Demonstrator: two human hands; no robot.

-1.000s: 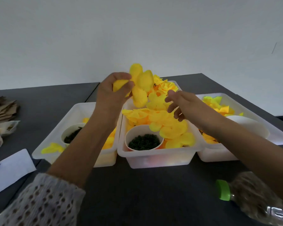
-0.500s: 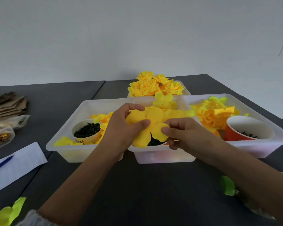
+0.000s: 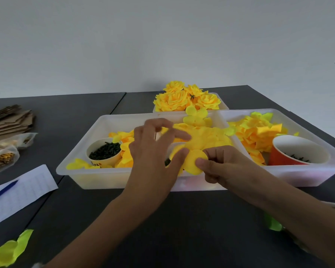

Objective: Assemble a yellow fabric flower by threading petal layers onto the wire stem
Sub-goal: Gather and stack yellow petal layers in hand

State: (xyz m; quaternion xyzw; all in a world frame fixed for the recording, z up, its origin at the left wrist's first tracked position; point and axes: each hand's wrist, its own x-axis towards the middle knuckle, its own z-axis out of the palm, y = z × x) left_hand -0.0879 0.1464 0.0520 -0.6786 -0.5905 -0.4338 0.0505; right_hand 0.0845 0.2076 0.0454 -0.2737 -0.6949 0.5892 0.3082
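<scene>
A yellow fabric petal layer (image 3: 194,161) hangs over the front of the middle white tray (image 3: 191,185), held between both hands. My left hand (image 3: 153,155) pinches its left side between thumb and index finger, with the other fingers lifted and spread. On the right, my right hand (image 3: 222,165) pinches a round petal with thumb and curled fingers. More loose yellow petals (image 3: 211,136) pile up in the tray behind. No wire stem shows. Finished yellow flowers (image 3: 184,99) fill a tray at the back.
The left tray (image 3: 97,176) holds petals and a paper cup of dark green pieces (image 3: 103,151). The right tray (image 3: 307,176) holds a red cup (image 3: 298,151). Paper with a blue pen (image 3: 2,191), cardboard (image 3: 8,120) and bags (image 3: 2,157) lie left. A green bottle cap (image 3: 273,224) is at right.
Both hands came down from above the trays with the petal layer to the middle tray's front edge. My left fingers have spread and straightened since half a second ago.
</scene>
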